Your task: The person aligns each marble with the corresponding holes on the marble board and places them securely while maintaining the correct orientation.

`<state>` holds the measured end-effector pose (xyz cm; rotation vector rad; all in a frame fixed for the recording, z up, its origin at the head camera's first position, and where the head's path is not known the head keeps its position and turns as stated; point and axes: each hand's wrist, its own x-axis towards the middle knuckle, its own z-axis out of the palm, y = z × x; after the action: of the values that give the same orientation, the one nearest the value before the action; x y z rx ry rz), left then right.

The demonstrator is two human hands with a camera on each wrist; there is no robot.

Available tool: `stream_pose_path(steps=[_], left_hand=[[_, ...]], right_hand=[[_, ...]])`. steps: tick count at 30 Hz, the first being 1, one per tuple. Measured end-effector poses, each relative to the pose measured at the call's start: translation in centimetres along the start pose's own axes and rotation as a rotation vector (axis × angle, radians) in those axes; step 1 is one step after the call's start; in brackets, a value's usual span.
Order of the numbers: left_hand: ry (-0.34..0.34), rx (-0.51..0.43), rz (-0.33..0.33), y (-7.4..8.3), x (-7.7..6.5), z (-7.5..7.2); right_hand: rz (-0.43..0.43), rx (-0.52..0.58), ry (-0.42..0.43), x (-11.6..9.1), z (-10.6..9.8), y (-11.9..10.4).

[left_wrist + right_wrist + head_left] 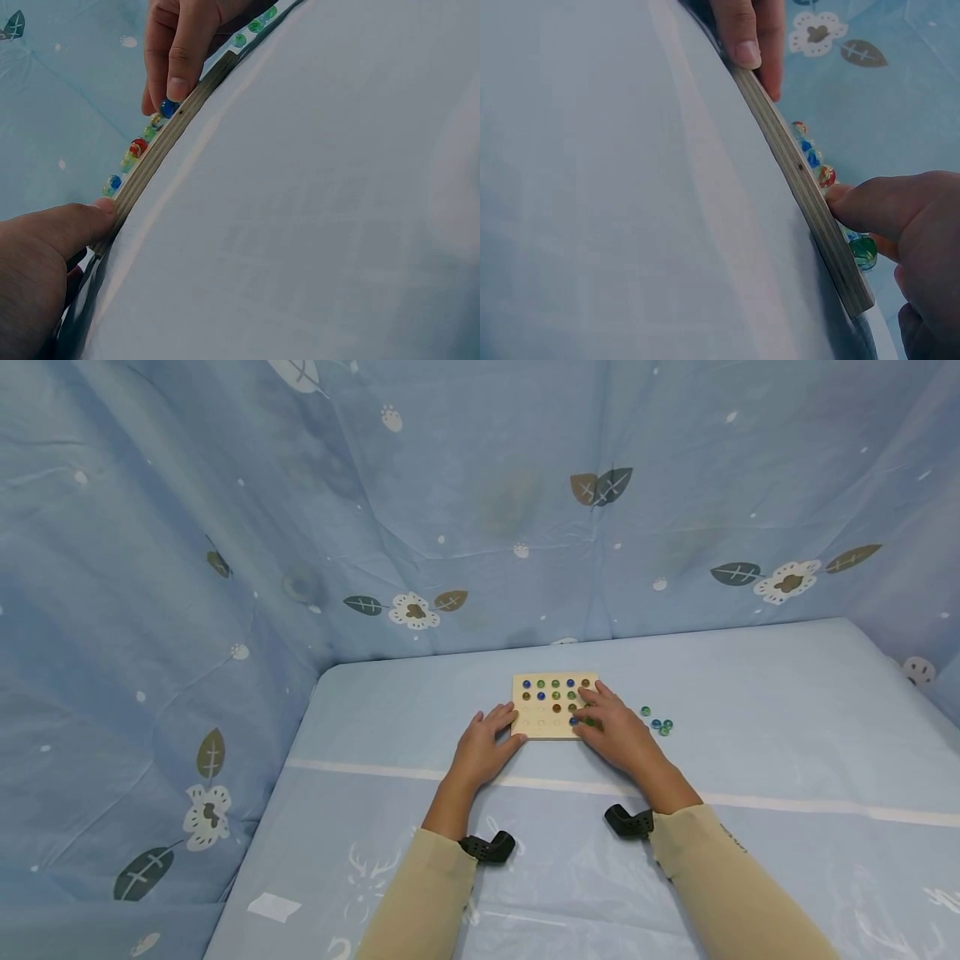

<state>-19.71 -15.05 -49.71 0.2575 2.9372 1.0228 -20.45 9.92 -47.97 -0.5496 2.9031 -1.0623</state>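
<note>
Pinching blue marble (168,109) with right hand (617,729), gripping wooden board (534,732) with left hand (480,750) — mostly filled, frame centre — with lower-left hollows (542,722) bare.

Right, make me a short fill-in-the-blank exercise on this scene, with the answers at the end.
1. In the head view, the left hand holds the board at its near ____ corner.
2. The loose marbles lie to the ____ of the board.
3. The marble at the right hand's thumb tip is ____.
4. The board's far row holds ____ marbles.

Missing words: left; right; blue; five.
</note>
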Motion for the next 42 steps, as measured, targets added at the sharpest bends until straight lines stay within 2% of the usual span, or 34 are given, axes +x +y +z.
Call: stream_pose_path(steps=[19, 42], left_hand=[[0.002, 0.007, 0.016, -0.05, 0.07, -0.03], [-0.006, -0.002, -0.002, 0.36, -0.24, -0.14]], right_hand=[[0.012, 0.013, 0.0, 0.07, -0.04, -0.02], [-0.012, 0.02, 0.012, -0.24, -0.4, 0.21]])
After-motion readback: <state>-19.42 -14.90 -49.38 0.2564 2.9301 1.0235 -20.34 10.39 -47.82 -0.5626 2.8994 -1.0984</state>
